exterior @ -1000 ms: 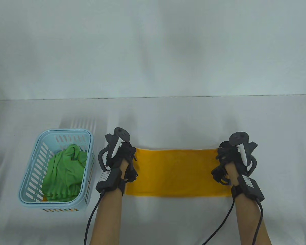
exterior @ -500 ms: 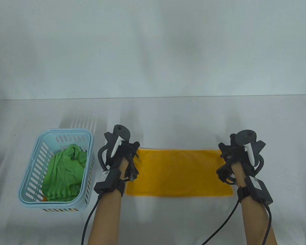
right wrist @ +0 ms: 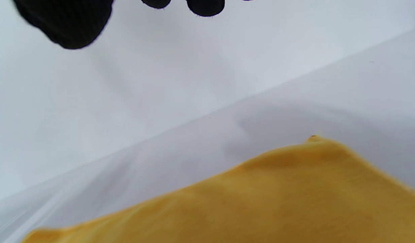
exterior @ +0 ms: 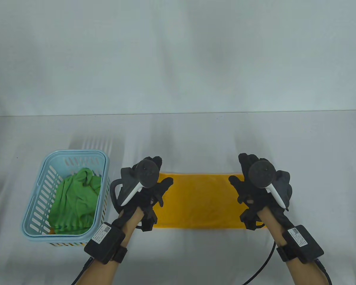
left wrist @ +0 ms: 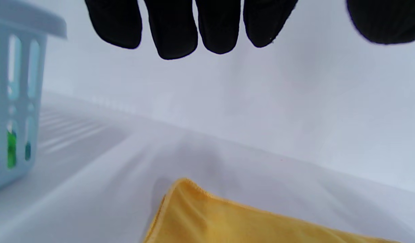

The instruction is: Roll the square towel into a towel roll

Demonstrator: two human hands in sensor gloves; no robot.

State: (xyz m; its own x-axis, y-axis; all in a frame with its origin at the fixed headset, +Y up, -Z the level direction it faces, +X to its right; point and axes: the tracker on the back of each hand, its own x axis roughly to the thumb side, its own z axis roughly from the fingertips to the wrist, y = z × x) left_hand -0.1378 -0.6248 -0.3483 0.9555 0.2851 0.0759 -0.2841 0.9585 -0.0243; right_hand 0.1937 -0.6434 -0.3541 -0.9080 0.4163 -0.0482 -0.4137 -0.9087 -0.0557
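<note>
A yellow towel (exterior: 201, 202), folded into a long strip, lies flat on the white table. My left hand (exterior: 158, 175) is over its left end with fingers spread, holding nothing. My right hand (exterior: 243, 172) is over its right end, also spread and empty. In the left wrist view the gloved fingers (left wrist: 173, 30) hang well above the towel's corner (left wrist: 227, 219). In the right wrist view the fingers (right wrist: 65, 20) are likewise clear of the towel (right wrist: 261, 195). The hands hide both short ends of the towel in the table view.
A light blue slotted basket (exterior: 32, 202) stands at the left and holds a crumpled green cloth (exterior: 74, 202). Its wall shows in the left wrist view (left wrist: 15, 101). The white cloth-covered table runs back to a white wall.
Both hands have left the towel's far corners, opened flat and moved inward over the strip's ends. The towel lies still.
</note>
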